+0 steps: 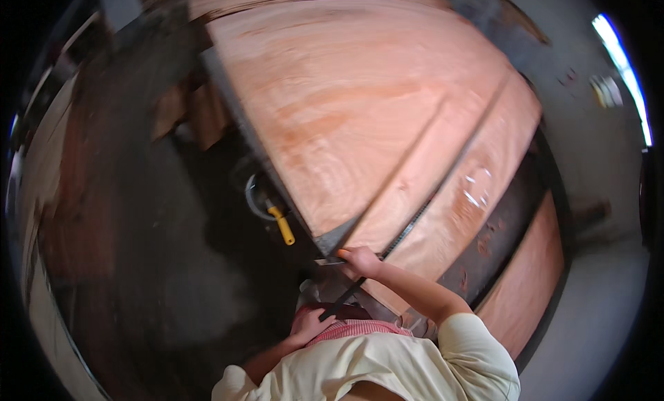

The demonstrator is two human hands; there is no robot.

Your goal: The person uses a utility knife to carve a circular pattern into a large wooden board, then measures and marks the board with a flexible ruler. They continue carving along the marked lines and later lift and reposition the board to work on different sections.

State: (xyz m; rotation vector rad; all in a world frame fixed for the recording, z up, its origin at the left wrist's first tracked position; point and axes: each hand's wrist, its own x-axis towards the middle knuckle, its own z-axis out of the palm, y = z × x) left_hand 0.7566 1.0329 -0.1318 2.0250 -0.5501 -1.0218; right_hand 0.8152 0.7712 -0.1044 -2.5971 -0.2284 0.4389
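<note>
A long, thin dark strip [413, 223] lies lengthwise over pale wood veneer sheets [360, 97], and its near end runs past the table edge toward my body. My left hand [310, 327], low near my waist, is closed around that near end. At the near corner of the sheets, my right hand [361, 261] is closed beside the strip. A small flat metal-looking piece [330, 262] and a bit of orange show at its fingers; blur hides what kind of tool this is. A narrow veneer piece [404, 187] lies left of the strip, a wider one [456, 197] to its right.
Left of the table, a yellow-handled tool [281, 226] with a round, pale part sits low by the edge. Brown wood pieces [207, 114] stand farther off. Another veneer sheet [529, 283] lies at the right, with scraps [484, 243] on the dark surface between.
</note>
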